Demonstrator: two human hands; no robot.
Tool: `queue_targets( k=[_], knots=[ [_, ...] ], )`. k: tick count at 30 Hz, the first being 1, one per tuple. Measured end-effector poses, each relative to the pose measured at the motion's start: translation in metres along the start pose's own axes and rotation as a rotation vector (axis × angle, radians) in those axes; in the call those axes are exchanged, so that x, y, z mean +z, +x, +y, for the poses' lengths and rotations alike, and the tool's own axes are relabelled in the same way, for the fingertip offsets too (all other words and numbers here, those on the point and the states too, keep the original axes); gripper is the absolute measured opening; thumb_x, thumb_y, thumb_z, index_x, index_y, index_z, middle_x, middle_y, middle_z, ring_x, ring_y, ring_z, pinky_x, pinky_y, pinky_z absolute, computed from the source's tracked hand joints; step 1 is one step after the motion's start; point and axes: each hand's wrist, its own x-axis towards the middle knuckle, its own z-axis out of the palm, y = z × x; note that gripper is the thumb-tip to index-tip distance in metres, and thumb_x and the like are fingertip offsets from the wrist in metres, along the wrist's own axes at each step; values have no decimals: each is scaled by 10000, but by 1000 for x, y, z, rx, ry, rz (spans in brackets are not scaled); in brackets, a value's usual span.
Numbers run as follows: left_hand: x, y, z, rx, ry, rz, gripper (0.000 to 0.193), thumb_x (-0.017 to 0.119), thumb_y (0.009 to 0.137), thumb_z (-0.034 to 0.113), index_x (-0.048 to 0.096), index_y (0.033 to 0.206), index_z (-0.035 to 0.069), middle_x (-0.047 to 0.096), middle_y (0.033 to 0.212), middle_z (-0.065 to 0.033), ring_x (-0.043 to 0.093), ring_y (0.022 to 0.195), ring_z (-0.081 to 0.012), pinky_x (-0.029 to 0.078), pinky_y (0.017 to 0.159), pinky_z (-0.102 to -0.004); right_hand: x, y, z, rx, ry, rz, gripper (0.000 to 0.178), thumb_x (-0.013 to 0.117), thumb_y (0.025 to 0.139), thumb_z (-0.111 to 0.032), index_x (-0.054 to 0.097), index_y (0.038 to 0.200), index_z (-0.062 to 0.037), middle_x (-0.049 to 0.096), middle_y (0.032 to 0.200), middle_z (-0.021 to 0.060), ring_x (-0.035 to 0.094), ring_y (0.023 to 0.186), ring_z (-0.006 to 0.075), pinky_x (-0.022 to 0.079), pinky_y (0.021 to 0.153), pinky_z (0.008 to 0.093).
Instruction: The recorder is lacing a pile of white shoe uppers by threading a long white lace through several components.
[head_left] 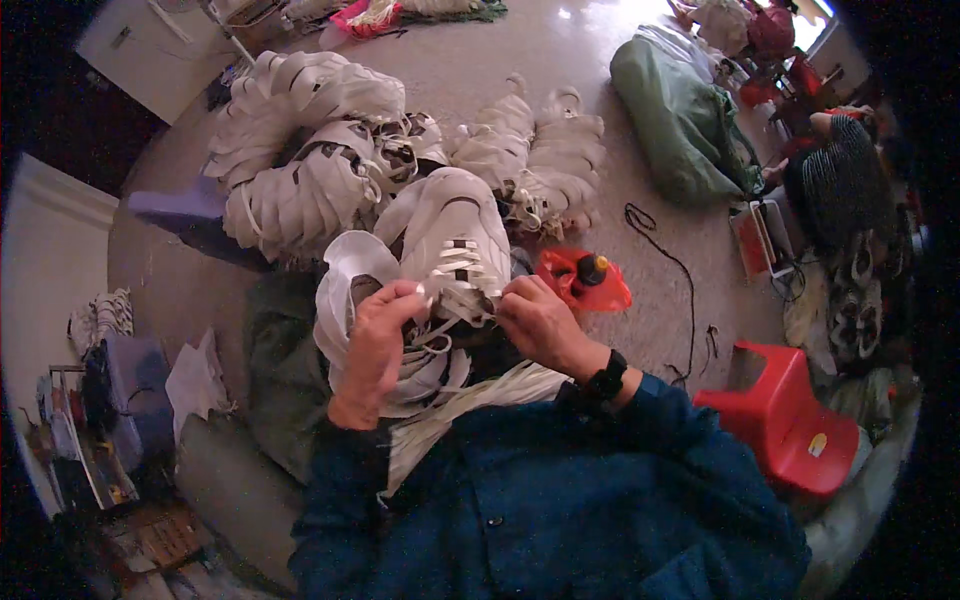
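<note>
A white shoe upper (455, 215) lies in front of me, toe pointing away, with a pale shoelace (460, 262) criss-crossed through its eyelets. On its left side my left hand (375, 340) is closed, thumb and fingers pinching what looks like an end of the lace. My right hand (542, 322) grips the right edge of the upper beside the eyelets; its fingertips are partly hidden. More white uppers (350, 265) lie beneath and left of my left hand. A bundle of loose pale laces (430, 425) rests across my lap.
Stacked rows of white uppers (300, 190) stand beyond. To the right lie a red plastic bag (610, 290) with a dark bottle, a black cord (690, 290) and a red plastic stool (775, 420). A green sack (680, 120) and another person (845, 180) are farther right.
</note>
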Motion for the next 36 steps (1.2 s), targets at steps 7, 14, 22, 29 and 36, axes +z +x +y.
queue_targets(
  k=[7,14,22,29,36],
  knots=[
    [15,-12,19,306,529,21,129,647,796,-11,540,798,61,543,853,-9,513,835,-104,417,767,-243,-31,1,-28,79,368,-76,88,609,832,-74,548,863,-17,565,1000,167,546,996,348,458,858,398],
    [28,-2,12,725,887,348,83,652,839,14,590,887,39,596,848,-9,571,812,-122,459,778,-268,-41,20,-48,23,804,-495,49,581,872,-58,562,831,-41,613,1088,101,523,1122,294,381,985,409],
    [13,-2,-44,379,729,422,42,647,828,8,653,870,10,612,811,-54,579,815,-153,460,754,-282,-52,-60,11,162,149,-593,79,601,803,-120,594,804,-41,604,839,145,560,841,361,445,724,449],
    [11,7,-52,666,965,372,61,597,875,60,613,875,1,633,806,-117,618,717,-263,481,657,-341,-62,-50,8,322,705,-448,191,612,890,-183,618,989,-20,630,928,59,600,847,149,485,719,324],
    [9,10,-43,500,881,427,93,540,926,92,562,949,4,619,812,-107,615,763,-228,485,699,-359,-27,-19,20,600,581,-125,261,590,911,-122,548,1145,-14,612,1007,58,563,912,136,483,783,294]
  ],
)
